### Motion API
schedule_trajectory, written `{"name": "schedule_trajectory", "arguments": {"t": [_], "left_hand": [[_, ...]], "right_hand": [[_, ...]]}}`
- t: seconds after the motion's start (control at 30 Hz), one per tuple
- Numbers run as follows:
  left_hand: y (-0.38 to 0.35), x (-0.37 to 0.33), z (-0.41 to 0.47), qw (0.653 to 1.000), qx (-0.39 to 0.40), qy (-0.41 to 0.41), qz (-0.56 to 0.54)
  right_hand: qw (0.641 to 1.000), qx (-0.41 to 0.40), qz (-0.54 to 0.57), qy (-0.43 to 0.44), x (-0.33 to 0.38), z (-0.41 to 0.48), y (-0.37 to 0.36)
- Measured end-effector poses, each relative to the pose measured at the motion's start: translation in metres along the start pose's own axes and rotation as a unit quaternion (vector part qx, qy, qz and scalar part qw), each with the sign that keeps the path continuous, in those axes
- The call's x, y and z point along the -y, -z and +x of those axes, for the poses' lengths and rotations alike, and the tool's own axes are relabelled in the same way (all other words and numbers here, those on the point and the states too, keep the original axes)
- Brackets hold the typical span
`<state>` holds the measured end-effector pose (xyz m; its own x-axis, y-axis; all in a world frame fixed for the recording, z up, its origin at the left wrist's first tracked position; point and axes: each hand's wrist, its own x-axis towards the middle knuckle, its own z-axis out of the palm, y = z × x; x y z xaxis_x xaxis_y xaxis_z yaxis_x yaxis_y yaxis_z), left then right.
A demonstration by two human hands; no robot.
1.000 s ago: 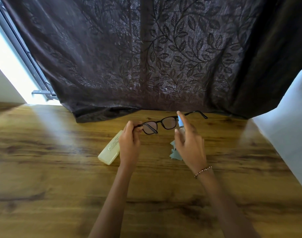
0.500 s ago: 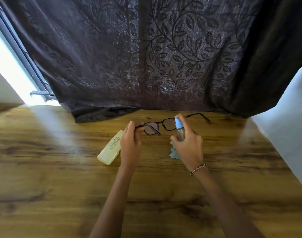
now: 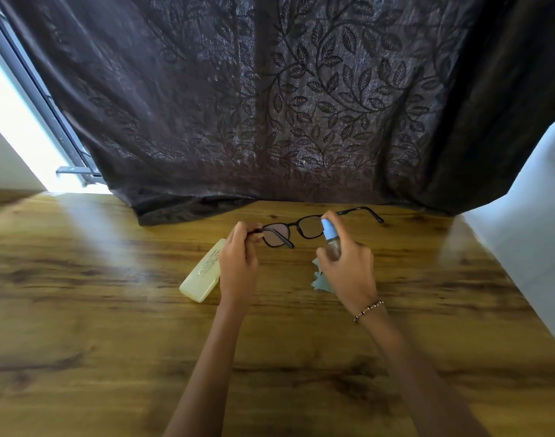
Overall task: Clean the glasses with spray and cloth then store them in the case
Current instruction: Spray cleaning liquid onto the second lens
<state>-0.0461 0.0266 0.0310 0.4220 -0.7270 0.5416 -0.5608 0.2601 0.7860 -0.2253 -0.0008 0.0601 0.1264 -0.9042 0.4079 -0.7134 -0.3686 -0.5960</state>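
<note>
Left hand [image 3: 238, 263] is pinching the black glasses [image 3: 301, 230] by one corner while right hand [image 3: 348, 269] is gripping a blue-capped spray bottle [image 3: 329, 236]; the pale case's [image 3: 203, 271] lettering is unreadable

Forearms [image 3: 206, 367] bare; at the right hand's [image 3: 348, 272] wrist, a thin beaded bracelet [image 3: 368, 310] (beads perhaps brown and pale).

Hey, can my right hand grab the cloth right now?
Probably not yet: the right hand grips the spray bottle. The cloth lies on the table just beneath it, with nothing on top, so once the bottle is down the way looks free.
</note>
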Motion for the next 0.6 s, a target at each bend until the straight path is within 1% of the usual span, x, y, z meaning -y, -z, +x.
{"name": "schedule_trajectory", "arguments": {"t": [0.17,0.33,0.43,0.5,0.6], "left_hand": [[0.0006,-0.0001,-0.0003,1.000,0.006,0.002,0.011],[0.0008,-0.0013,0.0003,1.000,0.006,0.001,0.011],[0.0008,-0.0020,-0.0003,1.000,0.008,-0.001,0.006],[0.0004,-0.0018,-0.0008,1.000,0.009,-0.001,0.007],[0.0001,-0.0004,-0.0011,1.000,0.010,0.002,0.007]], "right_hand": [[1.000,-0.029,0.012,-0.002,0.0017,0.0020,0.0014],[0.999,0.012,0.002,0.031,-0.0001,0.0047,0.0014],[0.998,0.032,-0.029,0.051,-0.0009,0.0068,0.0018],[0.998,0.028,-0.036,0.037,-0.0021,0.0079,0.0015],[1.000,0.002,-0.025,0.009,-0.0023,0.0068,0.0001]]}}
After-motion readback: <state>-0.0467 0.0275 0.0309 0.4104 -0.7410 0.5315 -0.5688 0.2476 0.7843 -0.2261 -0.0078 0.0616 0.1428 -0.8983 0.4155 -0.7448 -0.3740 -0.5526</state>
